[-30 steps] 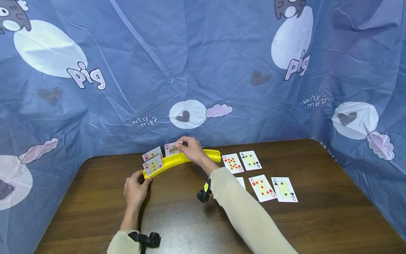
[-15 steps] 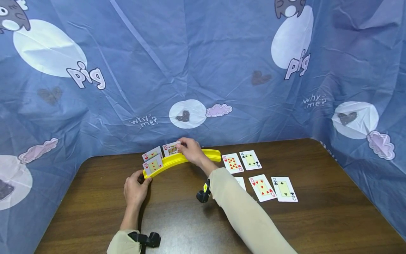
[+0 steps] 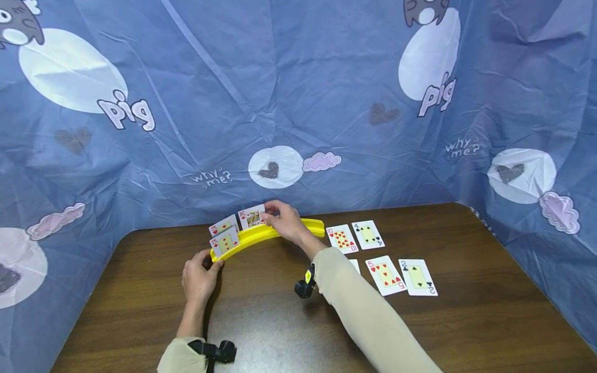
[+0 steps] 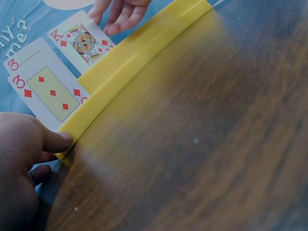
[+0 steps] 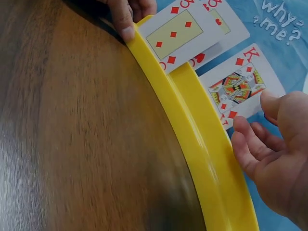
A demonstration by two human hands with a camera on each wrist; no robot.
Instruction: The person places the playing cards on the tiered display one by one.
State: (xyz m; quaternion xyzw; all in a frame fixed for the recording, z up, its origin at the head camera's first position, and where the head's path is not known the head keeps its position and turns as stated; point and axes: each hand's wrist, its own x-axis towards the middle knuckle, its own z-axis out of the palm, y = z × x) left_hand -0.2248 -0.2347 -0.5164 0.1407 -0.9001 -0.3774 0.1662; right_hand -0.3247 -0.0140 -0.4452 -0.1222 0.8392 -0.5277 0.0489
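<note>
A curved yellow card holder [image 3: 256,238] lies near the table's far edge. My left hand [image 3: 199,280] grips its left end, thumb [image 4: 60,140] in front. At that end a three of diamonds [image 5: 175,34] stands in the front groove, partly covering a three of hearts [image 5: 226,29] behind it. To their right, a king of diamonds [image 5: 238,86] leans upright at the holder's rear side. My right hand [image 3: 285,223] pinches the king's right edge, with the thumb on its face; the fingertips behind the card are hidden. Its lower edge is hidden by the holder.
Right of the holder lie a ten of hearts [image 3: 342,239], a four of clubs or spades [image 3: 368,234], a five of hearts [image 3: 385,275] and a two of clubs [image 3: 417,277], face up. Another card [image 3: 355,265] is mostly hidden by my right sleeve. A blue cloth [image 3: 298,103] hangs behind the table.
My right hand has shifted the king of diamonds slightly left along the holder, and the card now stands more clearly in sight. My left hand has stayed on the holder's end.
</note>
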